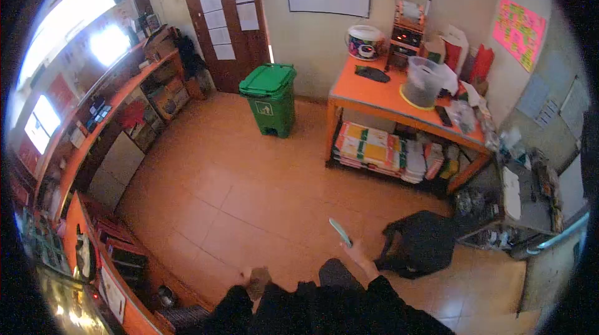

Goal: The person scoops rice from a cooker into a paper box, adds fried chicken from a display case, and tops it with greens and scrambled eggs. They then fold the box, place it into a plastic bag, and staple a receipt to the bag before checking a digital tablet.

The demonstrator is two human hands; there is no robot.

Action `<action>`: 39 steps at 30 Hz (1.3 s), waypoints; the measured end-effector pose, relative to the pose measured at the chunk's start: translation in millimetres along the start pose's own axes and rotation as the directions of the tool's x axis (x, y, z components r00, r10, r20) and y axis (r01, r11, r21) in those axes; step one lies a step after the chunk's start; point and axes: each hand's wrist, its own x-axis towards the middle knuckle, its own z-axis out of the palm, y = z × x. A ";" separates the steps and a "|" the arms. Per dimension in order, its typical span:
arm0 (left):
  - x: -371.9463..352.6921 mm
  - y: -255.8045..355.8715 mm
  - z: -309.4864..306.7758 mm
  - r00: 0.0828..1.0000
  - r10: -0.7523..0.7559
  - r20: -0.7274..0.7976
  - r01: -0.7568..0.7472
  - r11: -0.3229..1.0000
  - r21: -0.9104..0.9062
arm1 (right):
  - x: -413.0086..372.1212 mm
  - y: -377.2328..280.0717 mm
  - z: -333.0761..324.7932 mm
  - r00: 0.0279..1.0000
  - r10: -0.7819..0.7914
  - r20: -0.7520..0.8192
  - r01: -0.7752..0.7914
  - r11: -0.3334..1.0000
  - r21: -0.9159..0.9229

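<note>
Out in front of my lap, my right hand is closed round the lower end of a slim, pale, flat object. The object is seen nearly edge-on, tilts up to the left, and its exact kind does not show. My left hand hangs low beside my left knee, dark and blurred, with its fingers hard to make out. Both arms wear dark sleeves. To the right of my right hand, a black bag or cloth-like thing rests close by, low over the floor.
A green lidded bin stands by the door. An orange table at the back right bears a clear bucket, a printed tub and a machine. Packed bags lie underneath. Shelving lines the left; a cluttered rack stands right.
</note>
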 end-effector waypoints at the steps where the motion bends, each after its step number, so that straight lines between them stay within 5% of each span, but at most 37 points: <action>1: 6.3 -3.3 -5.6 0.999 -0.030 -0.029 0.029 0.998 -0.057 | 28.3 13.9 18.2 0.999 0.013 0.052 -0.014 1.000 0.003; 6: 64.4 22.3 -0.6 0.981 -0.161 -0.108 0.123 0.949 -0.291 | 200.7 39.3 15.7 0.993 0.089 -0.075 -0.093 0.994 -0.050; 10: 133.1 101.6 12.0 0.973 -0.179 -0.147 0.109 0.914 -0.390 | 336.9 -22.9 -25.6 0.980 0.097 -0.175 -0.125 0.980 -0.157; 13: 195.8 171.9 18.3 0.974 -0.159 -0.162 0.074 0.897 -0.436 | 423.9 -98.4 -31.9 0.970 -0.052 -0.236 -0.013 0.964 -0.265; 14: 216.3 194.9 18.2 0.974 -0.151 -0.170 0.061 0.894 -0.444 | 456.8 -111.7 -15.4 0.914 -0.255 -0.315 0.195 0.958 -0.210; 16: 258.4 234.4 18.2 0.974 -0.131 -0.183 0.034 0.888 -0.458 | 512.2 -155.4 9.4 0.998 -0.048 0.047 0.057 0.972 -0.227; 18: 298.3 276.2 20.1 0.975 -0.102 -0.195 0.000 0.886 -0.464 | 556.2 -211.9 37.4 0.947 -0.088 0.310 0.123 0.988 -0.097; 20: 339.4 316.8 22.8 0.978 -0.082 -0.194 -0.020 0.879 -0.477 | 605.3 -245.1 72.0 0.808 -0.475 0.349 0.452 0.879 0.151; 22: 386.0 360.7 28.9 0.982 -0.049 -0.182 -0.047 0.872 -0.487 | 666.2 -274.0 96.5 0.720 -0.609 0.332 0.661 0.747 -0.064; 25: 472.6 435.2 27.5 0.986 0.055 -0.157 -0.124 0.871 -0.476 | 732.4 -340.0 45.1 0.805 -0.551 0.220 0.583 0.804 -0.118; 27: 541.7 498.3 13.5 0.990 0.004 -0.144 -0.086 0.817 -0.571 | 794.0 -355.6 12.2 0.943 -0.318 0.097 0.328 0.936 -0.126; 29: 558.9 614.3 18.6 0.998 0.040 -0.057 -0.054 0.957 -0.286 | 878.7 -331.7 -7.3 0.967 -0.217 -0.132 0.204 0.973 -0.106; 31: 604.7 696.8 36.0 0.987 0.143 0.078 -0.132 0.983 -0.126 | 916.0 -349.6 -66.5 0.864 -0.308 -0.397 0.220 0.942 -0.253; 33: 646.4 789.5 69.4 0.888 0.386 0.250 -0.452 0.831 0.325 | 986.2 -318.3 -103.5 0.789 -0.227 -0.572 0.062 0.954 -0.293; 35: 636.8 907.5 133.6 0.600 0.640 0.479 -0.735 0.204 0.647 | 1002.1 -341.0 -157.4 0.814 -0.067 -0.577 0.021 0.996 -0.086; 36: 606.6 963.6 170.9 0.427 0.697 0.576 -0.772 -0.050 0.634 | 1035.0 -312.2 -174.1 0.662 -0.331 -0.672 0.098 0.928 -0.360; 37: 542.1 1030.4 209.2 0.337 0.684 0.647 -0.819 -0.126 0.560 | 1035.8 -335.9 -202.7 0.724 -0.157 -0.672 -0.009 0.972 -0.237; 38: 495.1 1078.6 237.3 0.134 0.682 0.719 -0.840 -0.307 0.448 | 1049.7 -332.6 -226.9 0.733 -0.177 -0.657 0.008 0.968 -0.252; 39: 461.4 1111.6 255.7 -0.017 0.625 0.781 -0.840 -0.433 0.328 | 1068.9 -324.5 -245.8 0.565 -0.450 -0.691 0.024 0.847 -0.532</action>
